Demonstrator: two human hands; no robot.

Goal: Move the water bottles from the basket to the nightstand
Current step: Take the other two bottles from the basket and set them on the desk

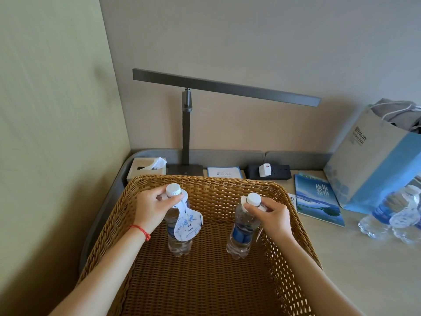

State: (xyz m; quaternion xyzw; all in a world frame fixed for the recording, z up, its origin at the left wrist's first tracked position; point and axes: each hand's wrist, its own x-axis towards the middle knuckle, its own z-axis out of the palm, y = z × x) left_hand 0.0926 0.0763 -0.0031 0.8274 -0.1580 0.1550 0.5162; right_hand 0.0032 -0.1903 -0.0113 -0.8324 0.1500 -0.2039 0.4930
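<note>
Both hands grip a water bottle by the neck inside the wicker basket.

The left hand (153, 207) pinches the left bottle (178, 226) just under its white cap, where a paper tag hangs; the right hand (272, 215) curls round the neck of the right bottle (243, 226) the same way. Both bottles stand upright, well apart, in the basket (205, 281), which sits on the table (364, 270). Two more bottles (396, 215) already stand on the table at the right, beside a paper bag (373, 165). The bottles look full, so fairly heavy, with thin, smooth plastic walls that would dent if squeezed; the stiff neck under the cap seems the surest hold.
</note>
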